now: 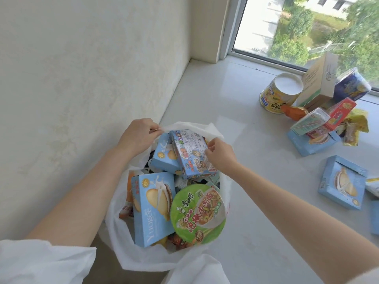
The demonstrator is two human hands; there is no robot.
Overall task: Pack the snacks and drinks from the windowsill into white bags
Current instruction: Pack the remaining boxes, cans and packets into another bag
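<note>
Left hand point(139, 133) pinching white bag point(131, 257) rim to keep it wide; right hand point(220, 155) holding cartoon box point(192, 154), tucking it in. More snacks point(320, 128) waiting on windowsill point(235, 111).

"Yuogee" on blue box point(152, 208), "BIG" on yellow cup point(275, 99)
</note>
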